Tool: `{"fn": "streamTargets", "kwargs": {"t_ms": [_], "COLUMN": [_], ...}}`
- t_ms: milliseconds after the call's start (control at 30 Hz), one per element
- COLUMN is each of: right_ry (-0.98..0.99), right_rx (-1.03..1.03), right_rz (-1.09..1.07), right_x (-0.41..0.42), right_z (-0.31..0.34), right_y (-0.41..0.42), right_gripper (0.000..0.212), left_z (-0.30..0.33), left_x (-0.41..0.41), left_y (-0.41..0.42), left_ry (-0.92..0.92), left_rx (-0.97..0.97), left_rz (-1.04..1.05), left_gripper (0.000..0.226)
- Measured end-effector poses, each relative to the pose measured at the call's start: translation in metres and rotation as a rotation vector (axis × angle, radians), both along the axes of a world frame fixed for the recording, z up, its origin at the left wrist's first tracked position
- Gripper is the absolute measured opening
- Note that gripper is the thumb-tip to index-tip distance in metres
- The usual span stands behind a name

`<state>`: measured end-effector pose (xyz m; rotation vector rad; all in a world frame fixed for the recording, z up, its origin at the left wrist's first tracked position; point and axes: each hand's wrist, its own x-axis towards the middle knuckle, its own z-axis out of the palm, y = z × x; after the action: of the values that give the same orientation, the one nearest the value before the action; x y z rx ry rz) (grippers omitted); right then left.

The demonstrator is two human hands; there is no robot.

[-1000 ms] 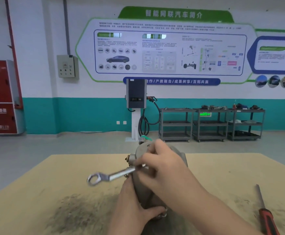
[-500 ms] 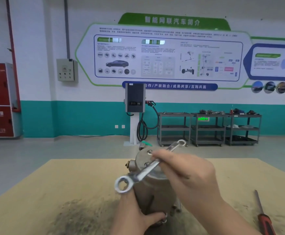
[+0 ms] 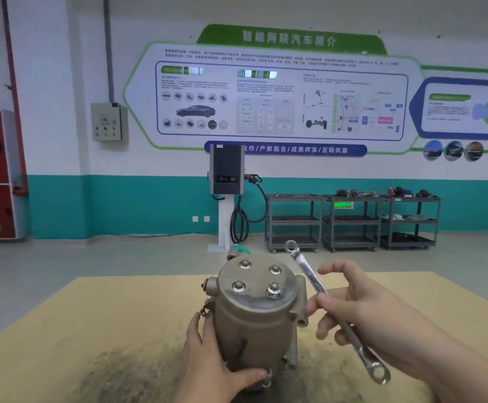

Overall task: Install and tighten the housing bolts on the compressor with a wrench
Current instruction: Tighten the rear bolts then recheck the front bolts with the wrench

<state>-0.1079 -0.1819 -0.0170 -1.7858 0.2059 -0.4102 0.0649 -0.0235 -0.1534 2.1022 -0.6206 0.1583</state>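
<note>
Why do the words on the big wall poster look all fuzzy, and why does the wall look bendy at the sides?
Head view: the wall poster is far off, so its small print smears; the wide-angle lens bows the wall's edges. Nearer things look sharper: the compressor with its four bolts, and the wrench in the right hand. The left hand casts only a soft shadow; the light is even, with no strong glare.

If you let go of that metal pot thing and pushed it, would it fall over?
Probably not easily. The compressor looks like thick cast metal, so it is likely heavy and stiff. It stands upright on the table, taller than wide, so a hard shove near the top might tip it. The left hand grips its base, likely steadying it.
</note>
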Motion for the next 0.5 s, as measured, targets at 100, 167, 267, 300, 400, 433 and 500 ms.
{"fn": "streamTargets", "kwargs": {"t_ms": [100,167,267,300,400,433,500], "right_ry": [0.191,0.264,0.345,0.355,0.353,0.348,0.333], "right_rx": [-0.322,-0.401,-0.611,-0.67,-0.756,-0.774,-0.806], "right_rz": [0.021,0.04,0.065,0.077,0.112,0.123,0.136], "right_x": [0.003,0.009,0.019,0.021,0.028,0.031,0.037], "right_z": [0.014,0.024,0.035,0.037,0.045,0.047,0.05], "right_y": [-0.012,-0.013,-0.011,-0.01,-0.005,-0.003,0.001], "right_gripper": [0.02,0.037,0.047,0.049,0.049,0.049,0.049], "left_z": [0.007,0.011,0.02,0.024,0.04,0.045,0.053], "left_x": [0.001,0.005,0.01,0.009,0.003,0.0,-0.006], "left_y": [0.007,0.01,0.02,0.024,0.033,0.032,0.024], "left_ry": [-0.038,-0.041,0.052,0.095,0.2,0.207,0.164], "left_rx": [0.088,0.095,0.073,0.046,-0.213,-0.333,-0.471], "left_rz": [0.025,0.0,-0.095,-0.123,-0.232,-0.313,-0.457], "left_gripper": [0.144,0.141,0.148,0.153,0.168,0.17,0.153]}}
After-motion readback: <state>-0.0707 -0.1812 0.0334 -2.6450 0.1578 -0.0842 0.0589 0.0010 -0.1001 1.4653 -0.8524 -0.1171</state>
